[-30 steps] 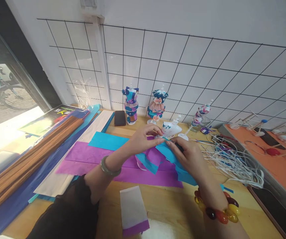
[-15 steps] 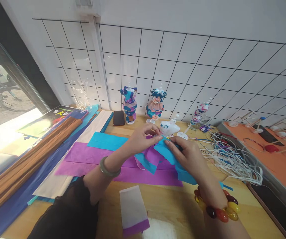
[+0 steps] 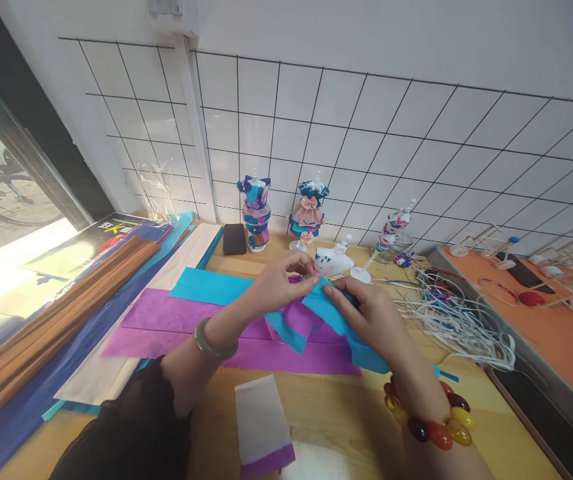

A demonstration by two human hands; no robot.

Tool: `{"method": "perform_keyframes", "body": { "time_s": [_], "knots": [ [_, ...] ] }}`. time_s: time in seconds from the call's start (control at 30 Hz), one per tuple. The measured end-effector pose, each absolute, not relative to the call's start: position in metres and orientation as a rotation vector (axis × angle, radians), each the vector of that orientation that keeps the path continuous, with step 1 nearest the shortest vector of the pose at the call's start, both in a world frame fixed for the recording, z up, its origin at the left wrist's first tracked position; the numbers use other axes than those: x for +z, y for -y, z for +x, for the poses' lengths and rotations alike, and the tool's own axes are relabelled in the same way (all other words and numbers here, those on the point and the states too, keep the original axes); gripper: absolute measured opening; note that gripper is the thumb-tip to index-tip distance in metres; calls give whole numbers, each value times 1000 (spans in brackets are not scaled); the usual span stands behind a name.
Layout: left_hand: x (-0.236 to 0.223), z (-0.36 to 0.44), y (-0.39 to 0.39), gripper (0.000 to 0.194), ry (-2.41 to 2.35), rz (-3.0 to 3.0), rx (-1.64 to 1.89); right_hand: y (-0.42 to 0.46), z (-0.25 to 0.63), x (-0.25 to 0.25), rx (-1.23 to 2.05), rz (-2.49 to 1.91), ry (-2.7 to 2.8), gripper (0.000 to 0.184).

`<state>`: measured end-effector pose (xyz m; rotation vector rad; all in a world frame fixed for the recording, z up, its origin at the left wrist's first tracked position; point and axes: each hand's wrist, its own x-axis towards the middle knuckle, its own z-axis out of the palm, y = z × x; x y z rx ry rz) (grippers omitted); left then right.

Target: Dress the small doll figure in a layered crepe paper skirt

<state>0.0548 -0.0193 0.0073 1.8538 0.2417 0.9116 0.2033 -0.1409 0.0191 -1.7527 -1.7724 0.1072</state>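
My left hand (image 3: pixel 290 279) pinches the upper edge of gathered blue and purple crepe paper at the small white mannequin's waist. From the other side my right hand (image 3: pixel 364 303) grips the blue crepe paper (image 3: pixel 324 307), thumb on top. Purple crepe paper (image 3: pixel 297 317) shows between the blue folds. Just behind my fingertips is the white mannequin (image 3: pixel 334 260), marked with teal on its chest. Below it lie purple strips (image 3: pixel 166 317) and a flat blue strip (image 3: pixel 216 287). What my fingertips press together is partly hidden.
Three dressed mannequins, including a peach-skirted one (image 3: pixel 307 217), stand along the gridded wall, near a black phone (image 3: pixel 235 239). Tangled white cords (image 3: pixel 466 327) lie right, beside an orange tray (image 3: pixel 561 327). Brown crepe paper (image 3: pixel 66 320) is at left; a white-and-purple piece (image 3: pixel 264 420) lies in front.
The whole view has shifted slightly, so things sit a little further left. Both hands keep their hold on the crepe paper, with only slight finger movement.
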Motion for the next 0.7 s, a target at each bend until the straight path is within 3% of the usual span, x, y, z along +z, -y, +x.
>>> {"method": "perform_keyframes", "body": {
  "time_s": [0.3,0.5,0.7],
  "knots": [
    [4,56,17,12,-217,1859,920,141,205,17,88,-1742,1752,24],
    [3,56,17,24,-266,1861,927,139,207,15,22,-1753,1756,24],
    [2,56,13,9,-250,1986,989,138,211,15,73,-1842,1770,31]
  ]
}}
